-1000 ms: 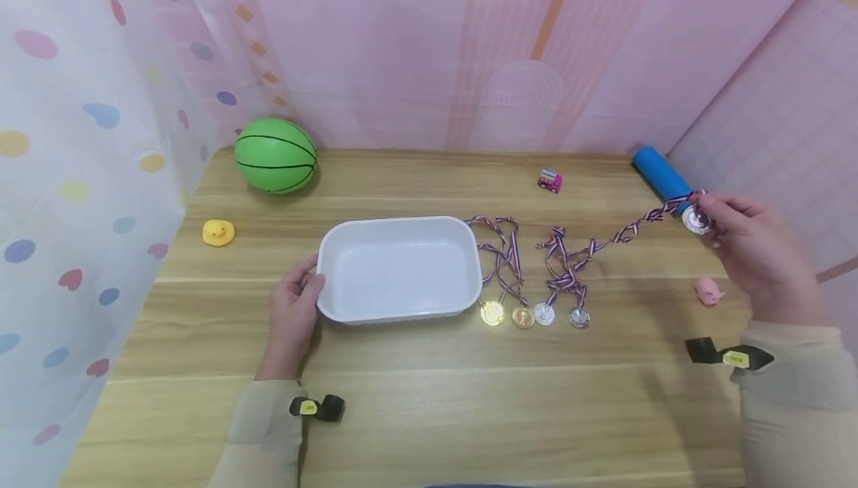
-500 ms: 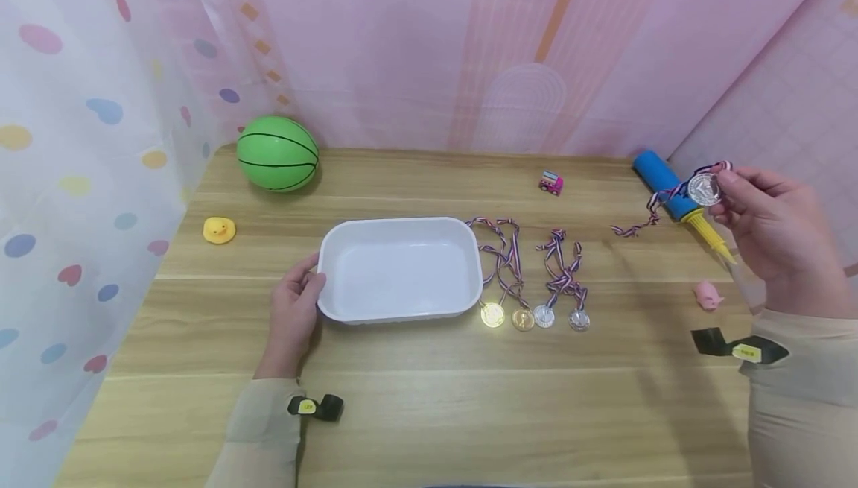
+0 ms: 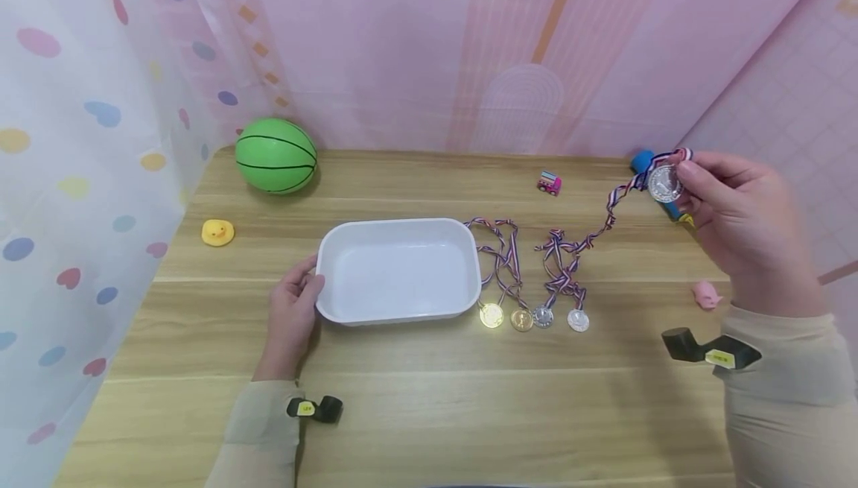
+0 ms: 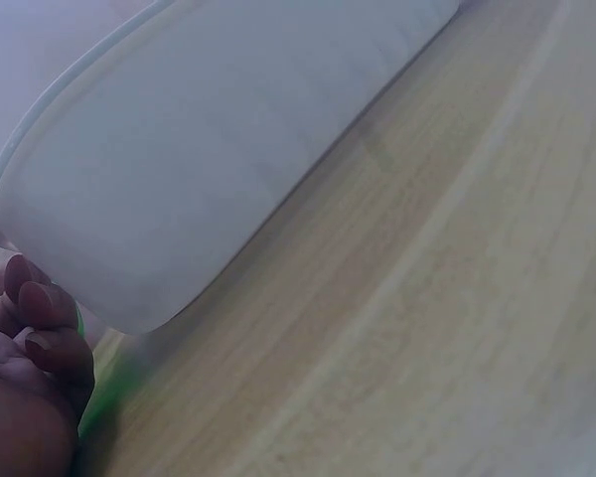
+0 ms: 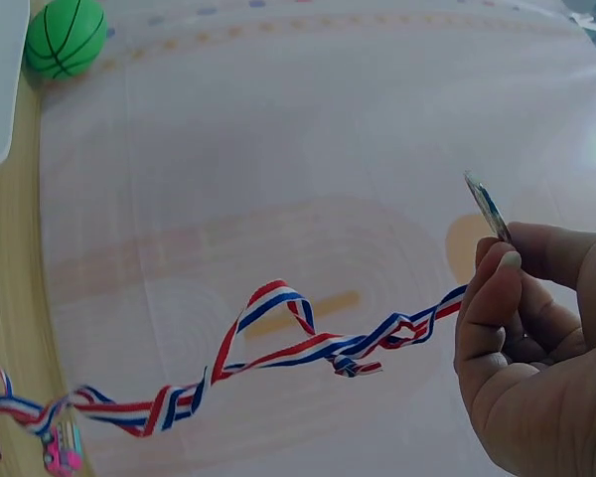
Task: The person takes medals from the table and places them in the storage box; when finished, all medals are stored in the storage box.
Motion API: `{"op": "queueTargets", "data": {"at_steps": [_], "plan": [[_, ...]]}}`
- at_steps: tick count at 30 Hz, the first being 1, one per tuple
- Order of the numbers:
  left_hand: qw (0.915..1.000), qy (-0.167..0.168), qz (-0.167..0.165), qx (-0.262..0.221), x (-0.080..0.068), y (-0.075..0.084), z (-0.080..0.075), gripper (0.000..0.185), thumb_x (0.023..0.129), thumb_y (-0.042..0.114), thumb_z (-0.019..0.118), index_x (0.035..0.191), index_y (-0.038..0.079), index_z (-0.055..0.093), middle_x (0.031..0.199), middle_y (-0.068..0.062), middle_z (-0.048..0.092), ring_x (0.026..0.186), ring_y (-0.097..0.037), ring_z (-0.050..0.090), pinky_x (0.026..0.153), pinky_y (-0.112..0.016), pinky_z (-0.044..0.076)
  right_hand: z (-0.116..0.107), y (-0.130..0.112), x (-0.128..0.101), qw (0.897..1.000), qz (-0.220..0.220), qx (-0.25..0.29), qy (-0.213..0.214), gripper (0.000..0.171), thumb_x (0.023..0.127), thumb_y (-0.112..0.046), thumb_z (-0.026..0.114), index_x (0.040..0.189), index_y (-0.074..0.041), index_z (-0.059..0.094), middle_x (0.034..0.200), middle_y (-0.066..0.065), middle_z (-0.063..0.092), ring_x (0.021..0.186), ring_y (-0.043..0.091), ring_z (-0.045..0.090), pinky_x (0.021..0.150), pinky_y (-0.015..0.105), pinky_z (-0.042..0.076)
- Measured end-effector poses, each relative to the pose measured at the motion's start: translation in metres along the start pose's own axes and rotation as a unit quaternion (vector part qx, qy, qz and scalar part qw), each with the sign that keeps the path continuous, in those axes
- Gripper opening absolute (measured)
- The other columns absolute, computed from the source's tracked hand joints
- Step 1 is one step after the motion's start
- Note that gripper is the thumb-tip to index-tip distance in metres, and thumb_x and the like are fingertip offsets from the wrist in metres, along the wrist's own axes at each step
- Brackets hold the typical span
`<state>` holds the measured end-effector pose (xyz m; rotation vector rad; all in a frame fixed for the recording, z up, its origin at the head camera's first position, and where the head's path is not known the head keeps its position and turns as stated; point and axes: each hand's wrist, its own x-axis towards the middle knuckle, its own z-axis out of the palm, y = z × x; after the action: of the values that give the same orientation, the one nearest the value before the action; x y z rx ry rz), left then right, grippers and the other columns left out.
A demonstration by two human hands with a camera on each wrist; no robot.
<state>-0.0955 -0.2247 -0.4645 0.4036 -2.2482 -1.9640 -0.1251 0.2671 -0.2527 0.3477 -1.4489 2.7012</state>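
My left hand (image 3: 290,317) grips the left rim of a white plastic basin (image 3: 402,279), thumb over the edge; in the left wrist view its fingers (image 4: 50,303) curl against the outer wall. At the right, my right hand (image 3: 747,220) pinches a silver medal (image 3: 665,183) between thumb and fingers, raised above the table. Its twisted red, white and blue ribbon (image 5: 308,350) trails left towards the ribbons on the table. Two gold medals (image 3: 491,315) lie beside the basin's right end, and two silver medals (image 3: 579,320) lie right of those, ribbons tangled behind them.
A green ball (image 3: 275,156) and a yellow toy duck (image 3: 217,232) sit at the left. A small pink toy vehicle (image 3: 549,183) stands at the back. Behind my right hand lies a blue and yellow pump-like tube (image 3: 642,161), with a pink toy pig (image 3: 707,295) nearer.
My right hand first moved up and right, then back left with the silver medal. Its ribbon swung right, then left over the other silver medals' ribbons. My left hand and the basin stay put.
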Motion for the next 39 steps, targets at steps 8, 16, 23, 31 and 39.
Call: {"op": "queueTargets", "data": {"at_steps": [8,16,23,31,39], "plan": [[1.0000,0.002,0.001,-0.002,0.000,0.001,-0.004,0.038,0.098,0.019,0.052,0.135,0.010,0.055,0.088,-0.014,0.054,0.071,-0.016,0.052,0.061,-0.019,0.051,0.032,0.006,0.008,0.999,0.020,-0.018,-0.040,0.019,0.090,0.017,0.050,0.102,0.017,0.065,0.094,0.020,0.070,0.073,0.022,0.065,0.060,0.026,0.053],[1.0000,0.001,0.007,0.000,0.001,0.000,-0.005,0.037,0.098,0.018,0.054,0.133,0.010,0.057,0.083,-0.013,0.054,0.069,-0.015,0.052,0.059,-0.020,0.050,0.061,0.022,0.017,0.997,0.020,-0.044,-0.062,0.014,0.090,0.011,0.056,0.094,0.012,0.069,0.090,0.016,0.070,0.072,0.019,0.066,0.059,0.024,0.052],[1.0000,-0.002,0.008,-0.003,0.001,0.001,-0.004,0.037,0.098,0.017,0.053,0.134,0.009,0.056,0.084,-0.012,0.054,0.069,-0.016,0.052,0.058,-0.020,0.050,0.085,0.040,0.021,0.993,0.026,-0.089,-0.067,0.012,0.091,0.004,0.060,0.086,0.006,0.071,0.081,0.010,0.068,0.063,0.014,0.059,0.057,0.021,0.049],[0.9998,-0.005,0.013,0.016,0.001,-0.002,-0.004,0.037,0.098,0.021,0.054,0.133,0.010,0.057,0.081,-0.009,0.054,0.067,-0.015,0.051,0.055,-0.020,0.047,0.106,0.056,0.024,0.989,0.038,-0.109,-0.098,0.009,0.090,-0.002,0.064,0.087,0.000,0.072,0.083,0.006,0.067,0.066,0.013,0.058,0.057,0.020,0.047],[0.9997,-0.012,0.008,0.020,0.000,-0.007,-0.004,0.037,0.098,0.022,0.054,0.133,0.012,0.056,0.086,-0.014,0.054,0.069,-0.017,0.052,0.057,-0.021,0.049,0.113,0.085,0.032,0.979,0.108,-0.148,-0.085,0.010,0.091,-0.006,0.065,0.086,-0.008,0.073,0.080,0.001,0.065,0.062,0.011,0.051,0.055,0.020,0.041]]}}
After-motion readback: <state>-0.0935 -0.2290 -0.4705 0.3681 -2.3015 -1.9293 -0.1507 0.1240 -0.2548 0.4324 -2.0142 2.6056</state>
